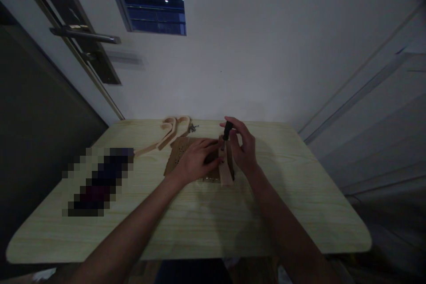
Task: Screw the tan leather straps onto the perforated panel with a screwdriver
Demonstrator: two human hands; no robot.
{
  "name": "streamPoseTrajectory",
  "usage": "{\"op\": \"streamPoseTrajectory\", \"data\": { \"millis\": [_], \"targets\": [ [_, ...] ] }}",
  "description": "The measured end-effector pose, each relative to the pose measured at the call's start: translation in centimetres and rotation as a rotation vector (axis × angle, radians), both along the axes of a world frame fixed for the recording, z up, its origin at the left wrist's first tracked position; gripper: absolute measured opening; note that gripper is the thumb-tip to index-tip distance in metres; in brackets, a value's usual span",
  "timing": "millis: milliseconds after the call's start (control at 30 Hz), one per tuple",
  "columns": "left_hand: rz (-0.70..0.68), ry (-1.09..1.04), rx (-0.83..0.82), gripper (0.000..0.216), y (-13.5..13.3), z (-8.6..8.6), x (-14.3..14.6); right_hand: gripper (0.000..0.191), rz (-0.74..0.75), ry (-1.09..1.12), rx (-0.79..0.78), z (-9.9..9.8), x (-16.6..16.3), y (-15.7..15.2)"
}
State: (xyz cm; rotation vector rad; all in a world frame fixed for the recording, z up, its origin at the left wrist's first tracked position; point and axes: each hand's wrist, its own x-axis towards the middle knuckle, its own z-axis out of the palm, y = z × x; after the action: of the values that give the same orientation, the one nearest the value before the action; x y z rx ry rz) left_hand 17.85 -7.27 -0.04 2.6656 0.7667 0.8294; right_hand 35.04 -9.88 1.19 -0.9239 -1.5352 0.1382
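Note:
A black-handled screwdriver (228, 130) stands nearly upright in my right hand (245, 145), its handle between thumb and fingers. Its shaft points down at a pale wooden strip (226, 174), which lies lengthwise on the right part of a brown cardboard piece (181, 147). From the left, my left hand (199, 159) lies low over the cardboard, with thumb and fingertips against the strip, holding it. A small dark spot shows on the strip by the thumb. The screwdriver's tip is too small and dim to make out.
Curved wooden pieces (168, 132) lie behind the cardboard, beside a small pile of screws (193, 128). A blurred-out dark object (108, 173) is on the left of the wooden table (293, 213). A white door with a metal handle (86, 35) rises behind the table.

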Motion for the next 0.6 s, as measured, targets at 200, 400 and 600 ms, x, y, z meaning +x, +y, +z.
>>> {"op": "streamPoseTrajectory", "data": {
  "millis": [200,400,600],
  "targets": [
    [0.003,-0.011,-0.006,0.040,0.12,-0.12,-0.04,0.030,-0.049,-0.026,0.010,-0.09,0.01,0.24],
    [-0.001,-0.002,-0.018,0.041,0.16,-0.22,-0.01,0.029,-0.146,-0.062,0.100,-0.08,0.14,0.59],
    [0.013,-0.011,-0.008,0.040,0.05,-0.15,0.06,0.031,-0.022,-0.039,0.052,-0.17,0.12,0.27]
  ]
}}
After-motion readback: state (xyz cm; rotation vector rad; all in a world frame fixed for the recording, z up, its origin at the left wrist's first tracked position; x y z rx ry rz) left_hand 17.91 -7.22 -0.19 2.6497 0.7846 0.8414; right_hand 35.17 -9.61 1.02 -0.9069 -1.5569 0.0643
